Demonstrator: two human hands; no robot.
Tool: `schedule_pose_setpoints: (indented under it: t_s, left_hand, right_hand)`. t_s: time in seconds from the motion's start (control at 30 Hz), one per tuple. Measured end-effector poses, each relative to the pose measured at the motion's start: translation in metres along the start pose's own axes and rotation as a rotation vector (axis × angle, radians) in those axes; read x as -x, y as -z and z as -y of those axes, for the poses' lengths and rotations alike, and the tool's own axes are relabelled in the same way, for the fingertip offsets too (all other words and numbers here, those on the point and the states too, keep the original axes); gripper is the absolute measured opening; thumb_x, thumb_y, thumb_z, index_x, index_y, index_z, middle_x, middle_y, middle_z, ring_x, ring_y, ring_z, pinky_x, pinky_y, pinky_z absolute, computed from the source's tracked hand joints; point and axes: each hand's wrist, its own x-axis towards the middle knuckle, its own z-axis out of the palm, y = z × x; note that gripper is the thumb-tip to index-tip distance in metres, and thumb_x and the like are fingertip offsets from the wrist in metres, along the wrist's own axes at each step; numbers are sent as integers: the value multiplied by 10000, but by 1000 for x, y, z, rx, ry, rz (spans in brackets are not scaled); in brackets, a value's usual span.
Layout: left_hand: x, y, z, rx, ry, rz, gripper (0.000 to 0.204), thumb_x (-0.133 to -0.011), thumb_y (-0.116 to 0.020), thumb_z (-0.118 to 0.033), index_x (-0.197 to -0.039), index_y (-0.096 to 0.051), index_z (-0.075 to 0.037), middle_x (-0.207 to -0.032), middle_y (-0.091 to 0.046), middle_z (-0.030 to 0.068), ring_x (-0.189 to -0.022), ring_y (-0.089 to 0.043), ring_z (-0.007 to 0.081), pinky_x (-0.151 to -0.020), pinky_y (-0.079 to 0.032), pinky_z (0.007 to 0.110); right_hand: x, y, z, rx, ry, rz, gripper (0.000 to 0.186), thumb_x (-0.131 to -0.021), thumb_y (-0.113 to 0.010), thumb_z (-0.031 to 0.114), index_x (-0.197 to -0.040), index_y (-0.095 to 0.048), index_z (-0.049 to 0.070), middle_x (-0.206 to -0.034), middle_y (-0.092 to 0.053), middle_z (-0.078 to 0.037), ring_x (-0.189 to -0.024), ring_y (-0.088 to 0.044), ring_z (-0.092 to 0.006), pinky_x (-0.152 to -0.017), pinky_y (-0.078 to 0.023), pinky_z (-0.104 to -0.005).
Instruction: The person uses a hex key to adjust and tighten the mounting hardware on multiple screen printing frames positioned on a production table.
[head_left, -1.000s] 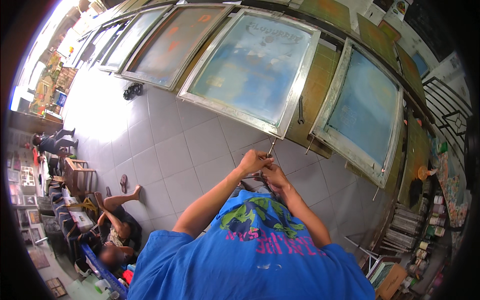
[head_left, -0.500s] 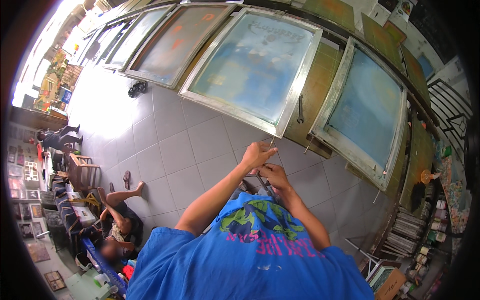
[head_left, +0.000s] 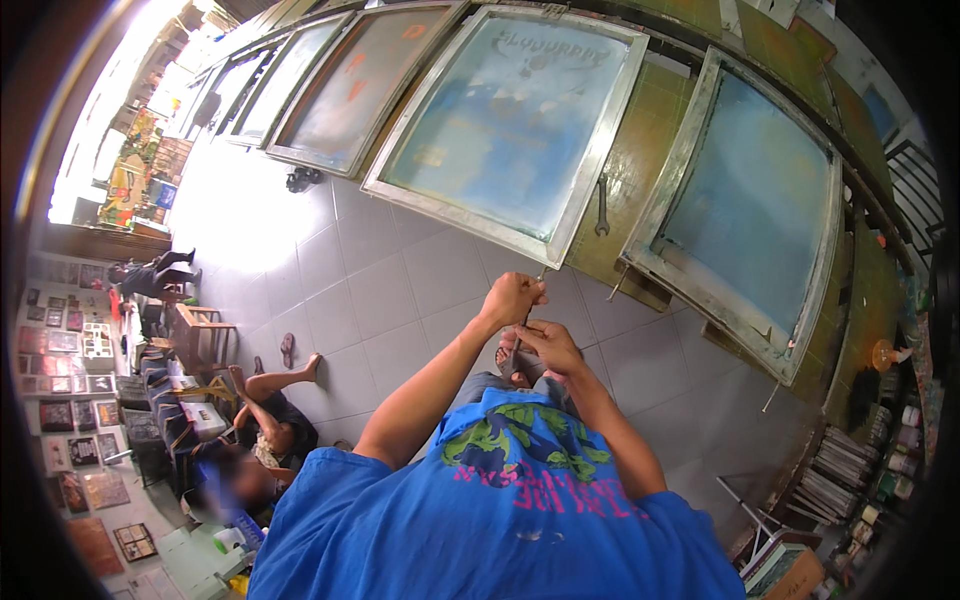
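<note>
My left hand (head_left: 513, 300) is closed, with its fingertips pinched at a small bolt (head_left: 543, 274) under the near right corner of a metal-framed printing screen (head_left: 478, 235). Just below it my right hand (head_left: 550, 346) is closed, thumb and fingers together around something thin and dark that I cannot make out. The screen's mesh is pale blue with a faded design. To the right of it a spanner (head_left: 602, 208) lies on the olive-green board (head_left: 640, 150). A second blue screen (head_left: 650, 222) rests at a slant farther right, also with bolts along its near edge.
More framed screens (head_left: 340, 165) line the bench toward the far left. On the grey tiled floor (head_left: 360, 300) sit sandals (head_left: 288, 350). A person (head_left: 275, 425) sits at the left, near a wooden stool (head_left: 203, 335). Several paint pots (head_left: 902, 462) stand at the right.
My left hand's fingers, spread beside the bolt before, have closed at it. My right hand has stayed close below. The whole view has shifted slightly.
</note>
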Motion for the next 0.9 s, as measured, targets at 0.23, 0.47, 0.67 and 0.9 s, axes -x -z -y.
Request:
schedule_pose_setpoints:
  t_s: [0.23,0.47,0.67,0.9]
  left_hand:
    - [-8,2,9,131,-72,31,362,-971,-611,-268,-1073,-679,73,-909,-766,131,-740,-710,154,-711,-574,305]
    - [5,7,3,179,3,-81,329,-837,-780,-227,-965,-688,61,-821,-756,136,-717,-714,147,-662,-577,293]
    - [7,1,-2,56,10,-217,340,-748,-841,-274,-893,-744,17,-766,-741,132,-680,-723,213,-665,-576,331]
    - [11,-3,-15,-67,64,-262,313,-729,-852,-299,-912,-782,-55,-746,-739,115,-714,-730,266,-688,-570,367]
  right_hand:
    - [-20,4,-3,137,-79,-61,195,-980,-662,196,-1011,-565,30,-767,-651,-63,-632,-606,-128,-679,-536,-295]
    - [-21,14,-16,-283,-66,165,278,-1055,-528,267,-1158,-543,8,-809,-592,-36,-753,-622,-146,-803,-535,-320]
    - [-3,-1,9,-45,-44,7,259,-1058,-515,196,-1117,-593,-43,-1014,-661,-115,-857,-665,-202,-871,-544,-346]
    - [-23,14,12,303,-91,45,217,-975,-671,200,-1026,-641,-9,-937,-712,-98,-838,-688,-161,-822,-558,-308]
